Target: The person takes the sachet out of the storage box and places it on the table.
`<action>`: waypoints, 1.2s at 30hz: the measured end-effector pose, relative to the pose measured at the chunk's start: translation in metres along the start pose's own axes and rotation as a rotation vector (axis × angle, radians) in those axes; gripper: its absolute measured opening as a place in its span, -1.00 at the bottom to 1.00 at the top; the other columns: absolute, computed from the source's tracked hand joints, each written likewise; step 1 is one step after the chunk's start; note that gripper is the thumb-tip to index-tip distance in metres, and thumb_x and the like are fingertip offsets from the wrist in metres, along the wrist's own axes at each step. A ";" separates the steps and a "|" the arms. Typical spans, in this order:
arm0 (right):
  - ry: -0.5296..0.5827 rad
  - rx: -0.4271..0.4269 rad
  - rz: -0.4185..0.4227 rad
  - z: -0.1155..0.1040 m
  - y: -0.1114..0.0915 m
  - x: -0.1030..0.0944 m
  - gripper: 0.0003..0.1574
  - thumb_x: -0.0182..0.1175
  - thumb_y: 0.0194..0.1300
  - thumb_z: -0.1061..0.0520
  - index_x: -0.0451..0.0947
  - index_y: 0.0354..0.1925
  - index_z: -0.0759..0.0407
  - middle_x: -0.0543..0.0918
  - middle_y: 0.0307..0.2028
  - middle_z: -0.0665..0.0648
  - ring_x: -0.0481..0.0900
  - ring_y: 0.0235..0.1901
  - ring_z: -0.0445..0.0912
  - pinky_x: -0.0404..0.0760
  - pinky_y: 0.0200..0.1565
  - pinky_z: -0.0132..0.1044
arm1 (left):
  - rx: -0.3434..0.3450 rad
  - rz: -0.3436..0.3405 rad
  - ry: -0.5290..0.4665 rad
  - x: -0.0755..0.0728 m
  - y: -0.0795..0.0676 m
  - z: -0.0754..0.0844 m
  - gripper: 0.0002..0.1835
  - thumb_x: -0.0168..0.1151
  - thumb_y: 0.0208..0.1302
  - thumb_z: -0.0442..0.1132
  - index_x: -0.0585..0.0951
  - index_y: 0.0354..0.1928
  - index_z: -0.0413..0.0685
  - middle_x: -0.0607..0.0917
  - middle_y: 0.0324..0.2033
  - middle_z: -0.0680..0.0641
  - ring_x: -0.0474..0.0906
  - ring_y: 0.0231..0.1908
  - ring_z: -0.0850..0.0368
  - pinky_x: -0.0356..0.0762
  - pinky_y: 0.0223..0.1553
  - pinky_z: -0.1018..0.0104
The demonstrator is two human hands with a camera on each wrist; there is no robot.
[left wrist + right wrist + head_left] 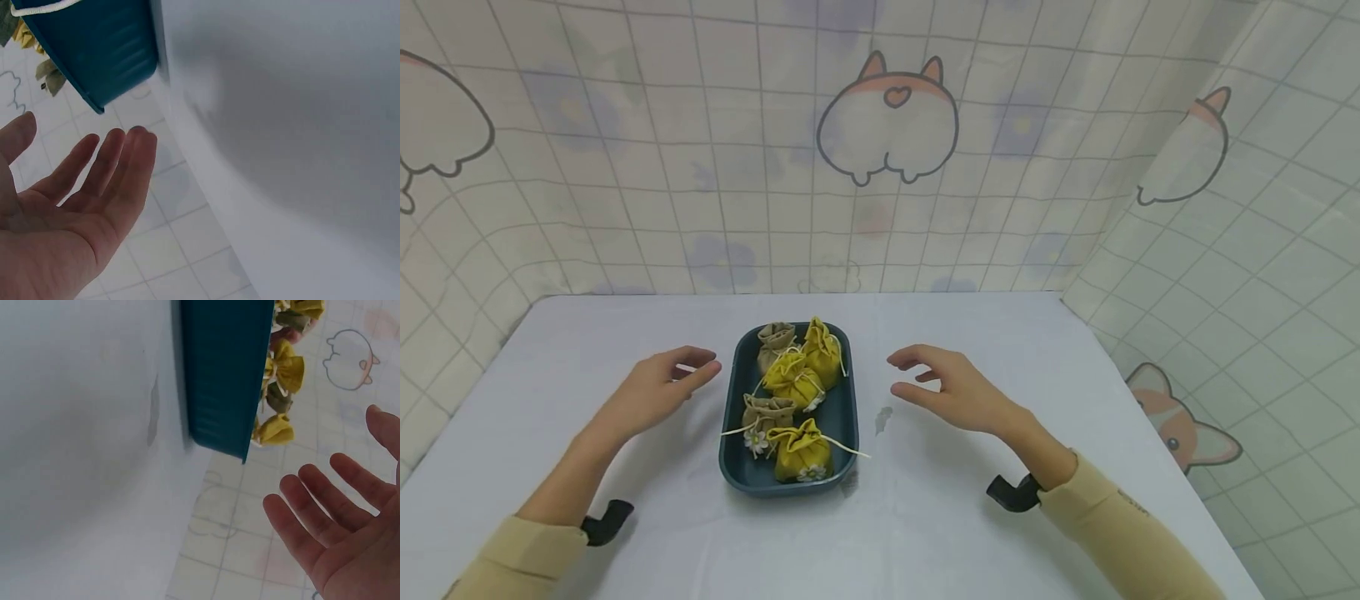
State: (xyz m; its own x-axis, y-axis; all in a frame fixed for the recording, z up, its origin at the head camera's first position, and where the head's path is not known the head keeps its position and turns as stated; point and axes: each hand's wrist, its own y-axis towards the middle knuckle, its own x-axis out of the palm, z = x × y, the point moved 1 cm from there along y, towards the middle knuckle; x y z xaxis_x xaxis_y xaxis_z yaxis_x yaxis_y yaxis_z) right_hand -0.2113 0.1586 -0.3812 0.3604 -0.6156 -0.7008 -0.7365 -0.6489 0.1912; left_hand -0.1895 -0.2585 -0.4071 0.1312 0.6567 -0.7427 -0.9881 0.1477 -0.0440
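A dark teal tray point(727, 450) sits on the white tabletop, holding several small drawstring pouches. The yellow pouches point(802, 454) and the tan pouches point(775, 346) have pale cords, and some carry white flowers. My left hand point(658, 387) hovers left of the tray, fingers loosely bent and apart from it. On the opposite side my right hand point(955, 390) hovers with thumb and fingers spread, also apart from the tray. Neither hand holds anything. In both wrist views the palm faces the side wall of the tray point(106, 50), with bare fingers extended toward it.
A patterned curtain point(880, 242) with grid lines and cartoon animals hangs behind the table and along its sides. Grey marks point(883, 419) show on the white table point(940, 533) right of the tray. Black straps point(1015, 493) are on both wrists.
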 end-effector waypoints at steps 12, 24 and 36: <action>0.105 -0.127 -0.150 -0.024 0.010 0.030 -0.53 0.31 0.46 0.07 0.52 0.25 0.16 0.62 0.18 0.04 0.55 0.21 0.02 0.64 0.15 -0.22 | -0.035 -0.130 -0.320 0.013 0.008 0.007 -0.28 0.22 0.53 -0.08 0.21 0.48 -0.40 0.46 0.22 -0.44 0.59 0.09 -0.27 0.76 -0.10 0.12; 0.152 -0.227 -0.218 -0.036 0.025 0.063 -0.48 0.34 0.40 0.23 0.48 0.25 0.35 0.60 0.18 0.26 0.61 0.11 0.12 0.68 0.11 -0.15 | -0.051 -0.182 -0.414 0.022 0.013 0.009 -0.27 0.28 0.46 -0.29 0.17 0.49 -0.44 0.42 0.25 -0.48 0.58 0.12 -0.31 0.74 -0.05 0.07; 0.163 -0.204 -0.251 -0.042 0.037 0.087 -0.53 0.35 0.40 0.20 0.52 0.20 0.32 0.64 0.11 0.16 0.63 0.05 -0.21 0.67 0.02 -0.41 | -0.090 -0.196 -0.430 0.020 0.012 0.012 -0.29 0.26 0.46 -0.31 0.18 0.46 -0.51 0.38 0.27 -0.48 0.57 0.13 -0.29 0.72 0.00 0.09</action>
State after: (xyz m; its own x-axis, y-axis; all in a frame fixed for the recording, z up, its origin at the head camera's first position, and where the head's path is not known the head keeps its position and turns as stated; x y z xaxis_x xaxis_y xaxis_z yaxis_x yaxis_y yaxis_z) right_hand -0.1831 0.0628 -0.4066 0.6142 -0.4786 -0.6275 -0.4904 -0.8544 0.1716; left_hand -0.1972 -0.2345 -0.4141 0.3187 0.8720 -0.3715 -0.9419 0.2474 -0.2271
